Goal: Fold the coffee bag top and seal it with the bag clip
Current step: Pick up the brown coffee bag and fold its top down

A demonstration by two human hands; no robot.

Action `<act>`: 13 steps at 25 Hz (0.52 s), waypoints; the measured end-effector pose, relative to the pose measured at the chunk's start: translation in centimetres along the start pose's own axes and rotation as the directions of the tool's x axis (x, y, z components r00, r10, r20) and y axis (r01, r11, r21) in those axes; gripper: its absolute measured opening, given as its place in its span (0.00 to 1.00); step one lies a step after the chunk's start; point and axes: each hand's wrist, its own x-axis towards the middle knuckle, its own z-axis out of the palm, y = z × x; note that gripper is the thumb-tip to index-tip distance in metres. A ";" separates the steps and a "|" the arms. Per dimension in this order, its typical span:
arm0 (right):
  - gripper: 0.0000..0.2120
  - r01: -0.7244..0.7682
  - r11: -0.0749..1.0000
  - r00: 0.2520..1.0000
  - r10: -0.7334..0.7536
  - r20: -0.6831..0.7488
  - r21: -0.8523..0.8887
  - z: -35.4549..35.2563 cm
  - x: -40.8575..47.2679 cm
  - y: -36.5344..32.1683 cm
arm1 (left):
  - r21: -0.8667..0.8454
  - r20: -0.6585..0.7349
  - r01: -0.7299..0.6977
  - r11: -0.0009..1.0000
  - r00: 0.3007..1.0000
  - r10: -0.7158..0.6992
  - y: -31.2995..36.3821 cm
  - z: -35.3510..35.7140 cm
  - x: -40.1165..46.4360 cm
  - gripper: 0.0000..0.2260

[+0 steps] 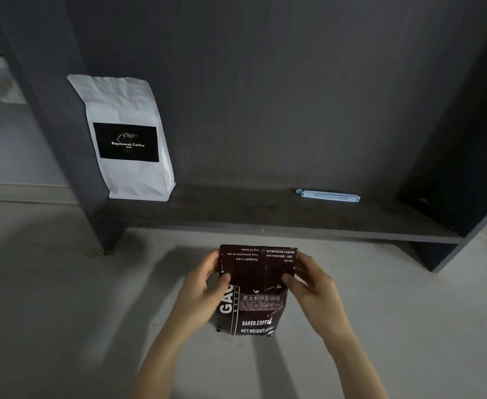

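Folding is the step in hand. Both hands grip the dark coffee bag (254, 292), which stands on the pale floor (63, 298) at 6 o'clock in the head view, its top flap already bent forward over the front so the back printing reads upside down. The left hand (205, 286) clamps the flap's left edge, thumb pressing on the front face; the right hand (308, 280) clamps the right edge the same way, thumb on the flap's lower corner. The 2 hands sit apart, 1 at each side of the bag, at 9 and 3 o'clock from its middle.

The pale blue bag clip (328, 195) lies untouched on the dark shelf (236, 214), at 1 o'clock from the bag and well apart from it. A white coffee bag (127, 139) leans at the shelf's left end, at 11 o'clock, and plays no part.

By my judgement, the fold looks formed but not yet secured. The next move calls for 1 hand to keep the flap pinned flat while the other reaches for the clip, most likely the right, being nearer.
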 end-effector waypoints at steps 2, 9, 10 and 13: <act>0.18 -0.004 0.999 0.998 0.001 -0.066 -0.047 0.2 0.0 -0.1 | 0.039 -0.071 0.021 0.999 0.997 -0.018 -0.6 0.3 0.1 0.17; 0.10 -0.012 0.997 0.984 -0.001 -0.178 -0.076 0.2 -0.3 -0.4 | -0.041 -0.203 0.076 0.996 0.976 -0.083 -0.3 0.7 0.1 0.15; 0.10 -0.007 0.997 0.983 -0.008 -0.182 -0.078 0.2 -0.3 -0.5 | -0.062 -0.225 0.075 0.995 0.971 -0.087 -0.3 0.8 0.1 0.15; 0.11 0.005 0.996 0.981 -0.023 -0.192 -0.093 -0.1 -0.3 -0.8 | -0.111 -0.300 0.080 0.991 0.947 -0.110 -0.2 1.2 0.4 0.14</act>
